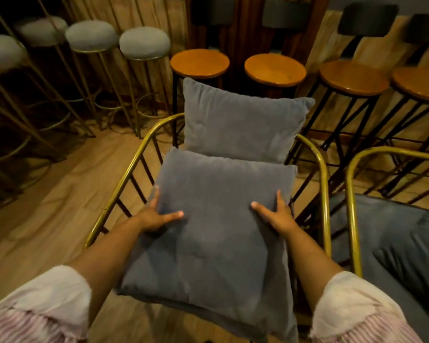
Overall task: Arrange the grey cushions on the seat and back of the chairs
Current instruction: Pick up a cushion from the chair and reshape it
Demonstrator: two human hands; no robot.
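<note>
Two bare forearms reached out of rolled pale sleeves (47,293) with pink-striped cuffs, both hands gripping a grey seat cushion (216,231) by its side edges. The left hand (154,216) clasped the cushion's left edge, its thumb (174,214) pressed flat across the top fabric and pointing inward while the fingers curled around the side, most of them hidden beneath. The right hand (278,214) mirrored it on the right edge, thumb laid over the top and one finger raised along the side; how far the remaining fingers wrapped under could not be made out. The cushion lay over the seat of a gold-framed chair (134,159) with dark spindles, its near edge overhanging the front and its far edge touching the foot of a second grey cushion (243,125), which stood upright against the chair's curved back. Just to the right stood another gold-framed chair (352,194) holding more grey cushions (394,243), one lying across the seat. Beyond, on the wood-patterned floor (47,194), a row of bar stools with round wooden seats (275,69) and black legs lined the far side, dark backrests rising behind them. To the left ran a row of taller stools with padded grey tops (144,42) on thin gold legs.
</note>
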